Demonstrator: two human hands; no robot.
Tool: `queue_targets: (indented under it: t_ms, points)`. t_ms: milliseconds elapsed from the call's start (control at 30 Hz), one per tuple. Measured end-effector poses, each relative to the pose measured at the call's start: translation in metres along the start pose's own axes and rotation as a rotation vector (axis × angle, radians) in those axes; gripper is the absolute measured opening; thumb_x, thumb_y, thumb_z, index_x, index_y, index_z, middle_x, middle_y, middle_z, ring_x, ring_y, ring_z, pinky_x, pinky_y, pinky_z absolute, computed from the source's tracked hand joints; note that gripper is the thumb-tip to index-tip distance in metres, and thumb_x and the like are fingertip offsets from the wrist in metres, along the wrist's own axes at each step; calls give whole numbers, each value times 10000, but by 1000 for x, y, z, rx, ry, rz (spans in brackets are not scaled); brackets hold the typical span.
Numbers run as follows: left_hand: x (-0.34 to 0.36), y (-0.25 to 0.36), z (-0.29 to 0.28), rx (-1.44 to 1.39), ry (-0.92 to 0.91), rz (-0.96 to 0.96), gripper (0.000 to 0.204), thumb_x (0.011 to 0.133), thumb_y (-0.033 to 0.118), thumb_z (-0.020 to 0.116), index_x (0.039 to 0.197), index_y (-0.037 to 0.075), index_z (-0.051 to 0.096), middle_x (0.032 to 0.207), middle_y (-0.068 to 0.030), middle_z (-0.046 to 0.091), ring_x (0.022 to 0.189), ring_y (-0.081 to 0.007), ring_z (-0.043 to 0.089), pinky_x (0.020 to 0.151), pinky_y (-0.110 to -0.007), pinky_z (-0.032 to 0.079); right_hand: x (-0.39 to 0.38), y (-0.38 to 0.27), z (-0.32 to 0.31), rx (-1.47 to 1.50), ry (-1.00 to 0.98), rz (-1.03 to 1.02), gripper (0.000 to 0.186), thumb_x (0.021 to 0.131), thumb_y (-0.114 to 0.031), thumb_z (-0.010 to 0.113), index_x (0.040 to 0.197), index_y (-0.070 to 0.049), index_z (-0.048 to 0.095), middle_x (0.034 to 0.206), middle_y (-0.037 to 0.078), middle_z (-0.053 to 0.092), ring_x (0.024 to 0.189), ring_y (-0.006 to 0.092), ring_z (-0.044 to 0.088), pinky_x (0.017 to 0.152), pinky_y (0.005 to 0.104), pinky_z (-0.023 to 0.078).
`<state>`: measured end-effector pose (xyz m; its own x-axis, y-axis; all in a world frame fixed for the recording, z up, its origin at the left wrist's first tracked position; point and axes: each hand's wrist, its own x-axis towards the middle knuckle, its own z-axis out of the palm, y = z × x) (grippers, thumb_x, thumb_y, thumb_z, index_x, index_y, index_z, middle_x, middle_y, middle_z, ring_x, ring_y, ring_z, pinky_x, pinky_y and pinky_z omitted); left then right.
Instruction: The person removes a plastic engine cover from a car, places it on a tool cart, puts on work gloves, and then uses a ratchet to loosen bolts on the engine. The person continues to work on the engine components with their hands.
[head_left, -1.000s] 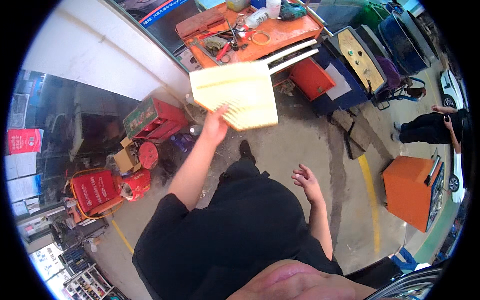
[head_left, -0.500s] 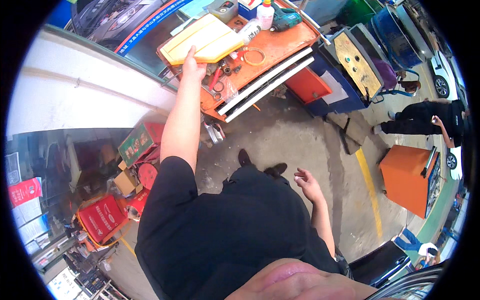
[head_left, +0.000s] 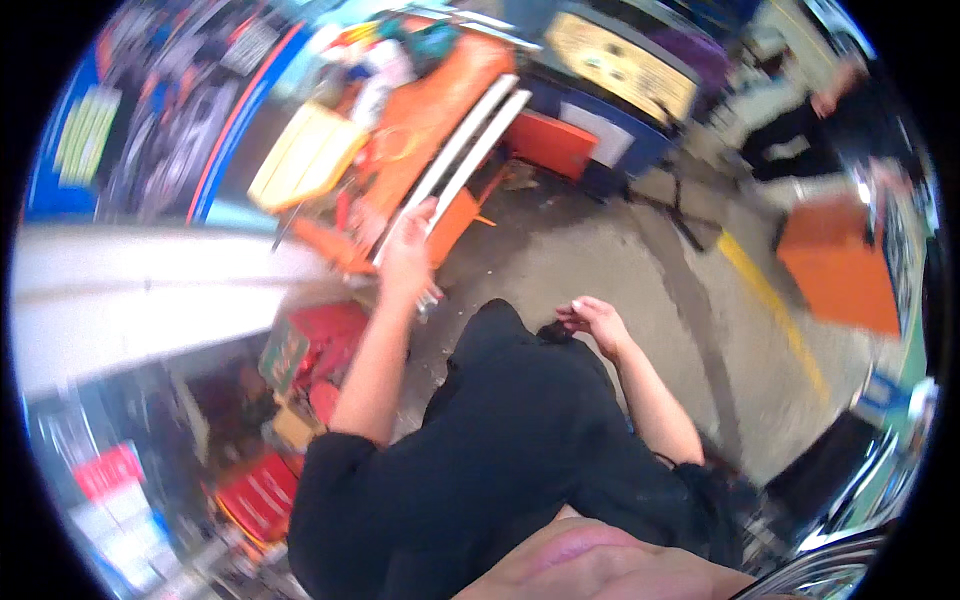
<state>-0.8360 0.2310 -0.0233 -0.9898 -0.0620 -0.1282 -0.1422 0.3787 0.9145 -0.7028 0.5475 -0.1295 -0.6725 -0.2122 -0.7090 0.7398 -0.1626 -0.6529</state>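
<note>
Yellow panel (head_left: 307, 158) lies flat near the far-left end of the orange bench top (head_left: 438, 95), beside a blurred clutter of bottles (head_left: 385, 80), and on my feed it sits clear of both hands. I see the left hand (head_left: 406, 256) close to the white drawer edges (head_left: 459, 146), its fingers loosely extended and free, though blur keeps me from judging their exact spread. My view has the right hand (head_left: 595, 322) out in front of the black shirt (head_left: 500, 450), above the floor, fingers softly bent and partly apart.
</note>
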Motion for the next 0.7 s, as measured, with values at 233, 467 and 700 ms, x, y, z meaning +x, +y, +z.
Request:
queue_targets:
  t_ms: [233, 467, 700]
  points:
    - [-68, 21, 211, 139, -743, 1202, 448, 942, 334, 536, 1312, 97, 620, 1429, -137, 548, 1385, -310, 458, 1147, -479, 328, -29, -11, 32, 1013, -58, -506, 534, 1063, -405, 361, 1372, 0, 520, 1409, 164, 562, 1308, 282, 531, 1127, 434, 396]
    - [-21, -113, 259, 842, -1307, 734, 304, 1012, 307, 528, 999, 7, 578, 982, -236, 668, 928, -450, 635, 802, -525, 493, -197, 127, 21, 1001, 419, -607, 470, 1051, -292, 457, 1403, 14, 509, 1277, 176, 654, 1105, 287, 666, 949, 401, 526]
    - [-73, -158, 301, 1226, -1710, 1058, 308, 953, 332, 624, 999, 28, 652, 897, -222, 702, 877, -428, 677, 815, -523, 508, -171, 475, 178, 971, 1777, 178, 339, 939, -299, 645, 1232, -132, 680, 1142, 74, 718, 1052, 194, 678, 935, 378, 533]
